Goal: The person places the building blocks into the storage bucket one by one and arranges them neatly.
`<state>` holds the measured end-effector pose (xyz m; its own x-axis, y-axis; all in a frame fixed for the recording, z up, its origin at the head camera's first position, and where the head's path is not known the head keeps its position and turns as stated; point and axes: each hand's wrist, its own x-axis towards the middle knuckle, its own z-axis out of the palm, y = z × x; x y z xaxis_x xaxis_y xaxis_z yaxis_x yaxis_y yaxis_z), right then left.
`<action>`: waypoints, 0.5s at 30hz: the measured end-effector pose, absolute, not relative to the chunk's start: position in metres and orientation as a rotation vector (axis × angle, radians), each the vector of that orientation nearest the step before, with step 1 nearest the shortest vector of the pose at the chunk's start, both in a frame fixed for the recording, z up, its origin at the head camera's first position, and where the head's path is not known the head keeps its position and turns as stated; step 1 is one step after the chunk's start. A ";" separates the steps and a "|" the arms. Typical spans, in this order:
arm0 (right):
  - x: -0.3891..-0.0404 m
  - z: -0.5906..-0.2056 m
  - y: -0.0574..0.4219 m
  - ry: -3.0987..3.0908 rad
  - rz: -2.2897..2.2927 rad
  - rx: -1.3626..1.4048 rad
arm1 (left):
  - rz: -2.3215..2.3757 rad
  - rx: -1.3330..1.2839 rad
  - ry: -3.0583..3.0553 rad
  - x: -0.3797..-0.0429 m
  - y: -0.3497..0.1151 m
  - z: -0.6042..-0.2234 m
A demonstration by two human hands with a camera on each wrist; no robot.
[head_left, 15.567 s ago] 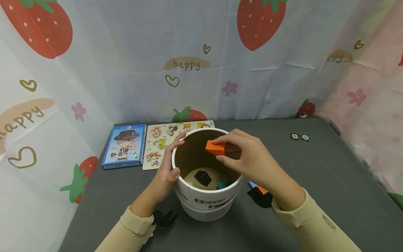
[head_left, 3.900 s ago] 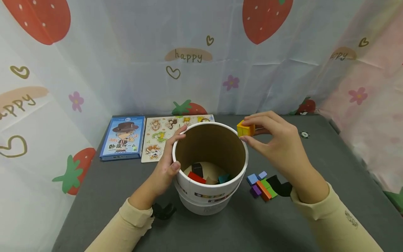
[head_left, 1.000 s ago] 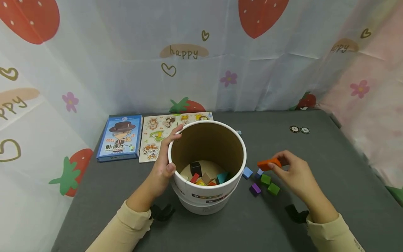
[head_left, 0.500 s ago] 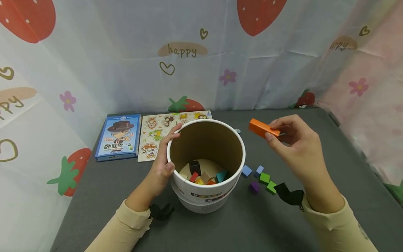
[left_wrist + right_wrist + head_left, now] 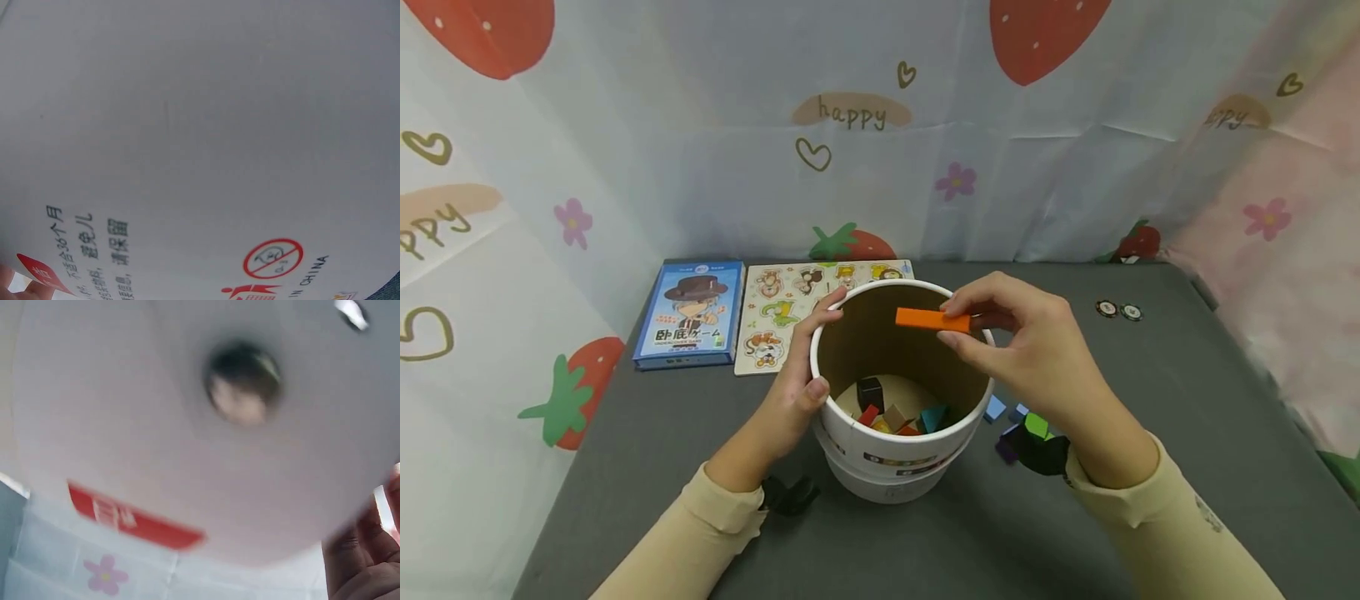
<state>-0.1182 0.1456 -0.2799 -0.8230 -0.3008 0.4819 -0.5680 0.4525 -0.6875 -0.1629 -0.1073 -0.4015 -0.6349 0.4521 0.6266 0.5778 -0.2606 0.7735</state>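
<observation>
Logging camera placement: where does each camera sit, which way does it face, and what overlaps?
Head: on the head, facing forward and down at the white bucket, orange block and curtain; left hand, right hand and sleeves show.
Left wrist: worn there, facing the bucket's printed outer wall; part of that hand shows lower left.
Right wrist: worn there, facing the bucket's outer wall and curtain; part of that hand shows lower right.
Shared: head and right wrist both show bucket and curtain.

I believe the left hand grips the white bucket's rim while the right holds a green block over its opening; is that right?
The colour is wrong: the head view shows an orange rectangular block, not green, in the right hand above the white bucket; the rest stands.
</observation>
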 end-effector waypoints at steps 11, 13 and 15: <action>-0.138 -0.297 0.122 -2.656 1.061 0.886 | -2.022 -1.280 -1.887 -0.164 -0.109 -0.403; -0.139 -0.300 0.120 -2.696 0.975 0.912 | -2.019 -1.286 -1.887 -0.164 -0.109 -0.404; -0.140 -0.301 0.118 -2.724 0.880 0.944 | -2.014 -1.288 -1.888 -0.164 -0.109 -0.404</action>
